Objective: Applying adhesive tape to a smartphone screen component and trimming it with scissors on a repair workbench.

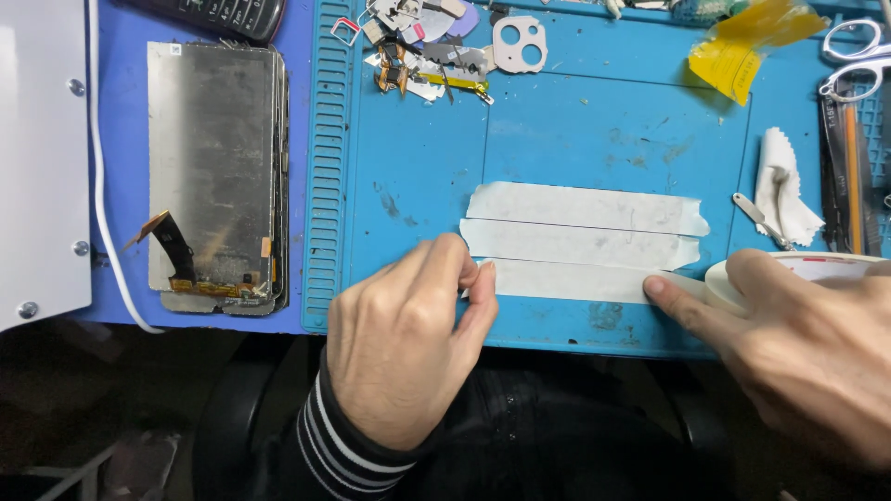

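Both hands are seen low over the blue mat (418,176). Left hand (404,348) grip is pinched on the tape strip (566,280) end; right hand (798,348) grip is closed around the tape roll (817,267), forefinger pressed on the strip.

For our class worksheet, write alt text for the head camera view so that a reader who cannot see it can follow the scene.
Two bare hands lay a third strip of white tape on a blue work mat: the left hand pinches its end, the right hand holds the tape roll. Two strips lie above; phone screens are stacked to the left.

Bare hands, left hand (399,353) with black white-striped sleeve cuff (339,455), right hand (807,343) sleeveless
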